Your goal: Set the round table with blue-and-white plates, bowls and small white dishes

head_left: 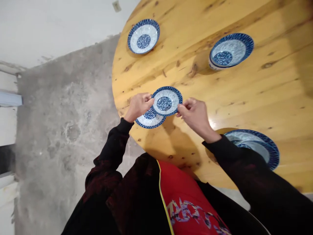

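Note:
Between my two hands is a small blue-and-white plate (164,103) with a patterned rim and a round blue centre. My left hand (140,103) pinches its left edge, and my right hand (194,115) grips its right edge between thumb and fingers. Partly beneath it, a second blue-and-white plate (153,123) lies near the table's left edge; the upper plate and my left hand hide much of it. The held plate overlaps this one, and I cannot tell whether the two touch.
The round wooden table (186,78) also bears a blue-rimmed plate (143,36) at the far left and a deep bowl (231,52) at the far right. By my right forearm sits a larger dish (265,148) with another piece inside. Grey concrete floor (66,98) lies left.

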Motion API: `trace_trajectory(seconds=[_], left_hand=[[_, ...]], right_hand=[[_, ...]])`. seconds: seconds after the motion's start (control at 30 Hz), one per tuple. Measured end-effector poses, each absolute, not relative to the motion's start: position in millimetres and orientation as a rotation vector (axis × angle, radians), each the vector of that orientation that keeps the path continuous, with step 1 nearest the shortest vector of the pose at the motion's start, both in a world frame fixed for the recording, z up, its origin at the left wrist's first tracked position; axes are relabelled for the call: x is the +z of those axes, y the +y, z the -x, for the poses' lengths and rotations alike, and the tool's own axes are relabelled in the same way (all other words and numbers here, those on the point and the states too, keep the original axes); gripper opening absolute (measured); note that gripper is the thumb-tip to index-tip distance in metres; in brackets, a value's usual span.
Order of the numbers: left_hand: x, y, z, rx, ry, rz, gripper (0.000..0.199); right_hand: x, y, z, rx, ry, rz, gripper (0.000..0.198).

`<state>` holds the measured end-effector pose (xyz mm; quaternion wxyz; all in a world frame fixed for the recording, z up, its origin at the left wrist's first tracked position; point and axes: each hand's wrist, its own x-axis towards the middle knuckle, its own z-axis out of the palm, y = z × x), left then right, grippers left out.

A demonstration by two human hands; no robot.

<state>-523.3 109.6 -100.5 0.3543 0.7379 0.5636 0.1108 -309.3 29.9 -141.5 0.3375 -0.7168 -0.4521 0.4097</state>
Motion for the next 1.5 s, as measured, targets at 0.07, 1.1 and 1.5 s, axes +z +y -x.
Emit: trace_trajectory(seconds=[0.07, 1.1, 1.5], left_hand=[[-108.3, 97.3, 543.3, 0.236, 1.514, -1.874, 0.030], [-157.9, 88.2, 577.9, 0.135, 1.626, -1.852, 0.013], [-155.1, 88.2, 580.0, 0.176, 1.624, -1.752, 0.010]], right_hand=[[-149.1, 24.7, 329.4, 1.130, -1.219, 1.893, 0.020], [-186.2, 14.4, 373.8, 1.190, -1.136, 1.953, 0.018], [-184.4, 13.0, 374.4, 1.221, -1.252, 2.030, 0.017]])
